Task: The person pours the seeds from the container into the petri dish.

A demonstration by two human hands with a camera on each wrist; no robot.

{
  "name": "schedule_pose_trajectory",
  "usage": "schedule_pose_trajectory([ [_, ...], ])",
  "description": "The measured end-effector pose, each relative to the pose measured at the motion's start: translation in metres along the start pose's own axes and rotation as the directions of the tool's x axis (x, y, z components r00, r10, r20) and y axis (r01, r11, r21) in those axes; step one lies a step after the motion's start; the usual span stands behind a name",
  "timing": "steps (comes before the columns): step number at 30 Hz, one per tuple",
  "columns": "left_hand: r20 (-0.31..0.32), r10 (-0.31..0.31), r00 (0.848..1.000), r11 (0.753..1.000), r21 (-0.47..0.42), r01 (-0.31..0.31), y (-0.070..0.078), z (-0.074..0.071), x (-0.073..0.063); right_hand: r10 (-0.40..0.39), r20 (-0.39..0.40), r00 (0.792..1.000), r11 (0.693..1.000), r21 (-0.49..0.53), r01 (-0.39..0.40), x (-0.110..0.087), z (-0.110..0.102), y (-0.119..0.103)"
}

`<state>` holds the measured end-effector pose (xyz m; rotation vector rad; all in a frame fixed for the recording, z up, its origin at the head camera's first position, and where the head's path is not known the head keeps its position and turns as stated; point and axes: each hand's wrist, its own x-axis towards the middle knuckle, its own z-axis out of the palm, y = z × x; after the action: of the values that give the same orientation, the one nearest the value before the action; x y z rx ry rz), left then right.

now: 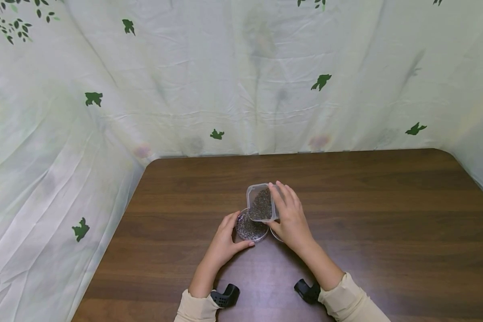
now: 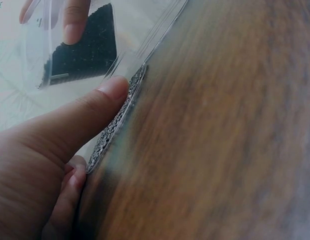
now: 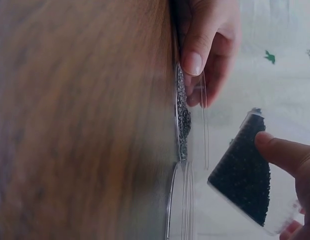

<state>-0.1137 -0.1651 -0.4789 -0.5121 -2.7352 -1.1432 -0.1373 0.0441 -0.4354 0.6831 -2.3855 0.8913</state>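
A: Head view. A pale cloth printed with green leaves is hanging behind and to both sides of a dark wood worktop (image 1: 386, 214). Near the front middle a round clear dish (image 1: 251, 229) is sitting flat, its floor covered in dark seeds.

B: And the hands?

A: The left hand (image 1: 223, 243) is curling around the dish's near-left rim, thumb on the near side, likely steadying it. The right hand (image 1: 290, 218) is gripping a clear square tub (image 1: 260, 203) of the same dark seeds, tipping its mouth toward the dish. The tub's low edge is hanging just above the dish's far right rim.

B: Left wrist view?

A: The camera is rolled sideways, so the worktop is running up the frame. The left thumb (image 2: 102, 100) is pressing the dish wall (image 2: 126, 107), and the seed layer is showing edge-on. The tilted tub (image 2: 85, 47) is above, with a right fingertip on it.

B: Right wrist view?

A: Also sideways. The left hand's fingers (image 3: 195, 50) are pinching the dish rim (image 3: 183, 115). The right thumb (image 3: 280, 150) is lying on the tub's side, seeds (image 3: 242, 175) banked against the low wall. A second clear rim (image 3: 176, 205) is lying just beside the dish; I cannot tell what it is.
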Motion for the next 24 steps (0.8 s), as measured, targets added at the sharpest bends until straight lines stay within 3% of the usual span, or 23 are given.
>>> schedule_pose_trajectory([
  [16, 0.013, -0.014, 1.000, 1.000, -0.005, 0.014, 0.0009, -0.0001, 0.0009, 0.066, -0.049, 0.997, 0.992, 0.111, -0.060, -0.0014, -0.0007, 0.0024],
  [24, 0.006, -0.012, 1.000, 1.000, -0.013, 0.013, 0.0000, 0.0000, 0.0007, 0.150, -0.038, 0.988, 0.975, 0.169, -0.141, -0.0043, -0.0003, 0.0009],
])
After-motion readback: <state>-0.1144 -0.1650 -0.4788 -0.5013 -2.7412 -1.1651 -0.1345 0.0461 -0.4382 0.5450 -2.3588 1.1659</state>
